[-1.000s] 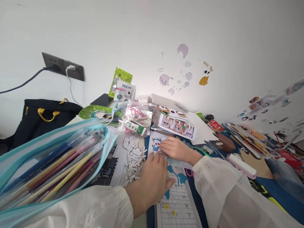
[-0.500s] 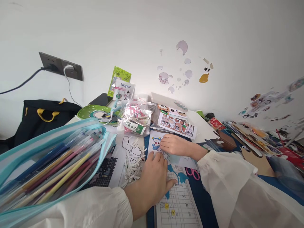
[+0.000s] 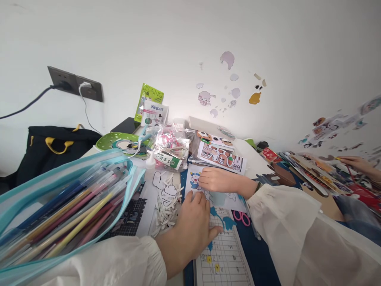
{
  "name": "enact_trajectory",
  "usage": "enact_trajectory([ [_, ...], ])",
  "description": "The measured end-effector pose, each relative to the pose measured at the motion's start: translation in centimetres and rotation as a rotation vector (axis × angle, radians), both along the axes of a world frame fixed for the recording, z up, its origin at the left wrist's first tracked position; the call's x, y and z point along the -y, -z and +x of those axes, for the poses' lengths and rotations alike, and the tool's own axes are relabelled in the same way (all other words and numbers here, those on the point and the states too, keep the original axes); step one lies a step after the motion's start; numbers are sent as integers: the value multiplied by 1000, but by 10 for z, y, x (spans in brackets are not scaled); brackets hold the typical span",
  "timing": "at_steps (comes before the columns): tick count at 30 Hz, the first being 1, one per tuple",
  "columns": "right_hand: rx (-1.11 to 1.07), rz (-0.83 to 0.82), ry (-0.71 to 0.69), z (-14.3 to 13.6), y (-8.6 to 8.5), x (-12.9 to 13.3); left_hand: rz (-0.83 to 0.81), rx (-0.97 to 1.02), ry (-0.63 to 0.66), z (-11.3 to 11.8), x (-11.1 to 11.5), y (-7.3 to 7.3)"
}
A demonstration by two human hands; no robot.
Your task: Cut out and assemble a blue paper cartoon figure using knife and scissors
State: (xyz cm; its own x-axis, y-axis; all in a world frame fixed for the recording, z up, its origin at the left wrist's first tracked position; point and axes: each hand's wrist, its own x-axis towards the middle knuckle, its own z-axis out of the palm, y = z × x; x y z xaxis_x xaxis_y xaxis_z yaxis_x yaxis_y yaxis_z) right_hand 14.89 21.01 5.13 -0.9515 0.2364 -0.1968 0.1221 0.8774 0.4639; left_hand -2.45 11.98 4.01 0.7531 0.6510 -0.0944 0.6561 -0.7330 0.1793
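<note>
My left hand [image 3: 192, 224] lies palm down, fingers stretched and thumb out to the side, on the lower edge of a white sheet and a gridded page [image 3: 228, 258]. Nothing shows in its grasp. My right hand [image 3: 218, 180] is over the same white sheet [image 3: 211, 202], its fingers held together beside a blue-and-white cartoon figure [image 3: 195, 179]. What the fingertips hold, if anything, is hidden under them. Blue paper cut-outs [image 3: 229, 223] rest on the gridded page below. Pink-handled scissors [image 3: 241, 217] lie close under my right wrist, their blades covered.
A clear pen bag [image 3: 80, 206] fills the left. Paper shreds [image 3: 166, 208] lie beside my left hand. Behind are a plastic bag of pink items [image 3: 169, 145], a sticker sheet [image 3: 222, 157] and a green plate [image 3: 110, 139]. Another person's hand [image 3: 355, 163] reaches over clutter at right.
Another person's hand has come into view at the far right. My right hand has shifted very slightly to the left; my left hand stays where it was.
</note>
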Motion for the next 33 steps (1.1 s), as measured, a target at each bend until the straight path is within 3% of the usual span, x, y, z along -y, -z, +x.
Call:
enact_trajectory([
  [8,53,-26,-39,-5,-5,-5,15,-6,-1,1,2,6],
  [20,49,-106,-7,-6,-7,-12,-15,4,3,1,0,2],
  [26,-87,-109,103,-1,-2,-2,-48,31,-1,-3,-1,-1],
  [33,-332,-61,184,13,19,21,-62,67,-6,-2,-4,3],
])
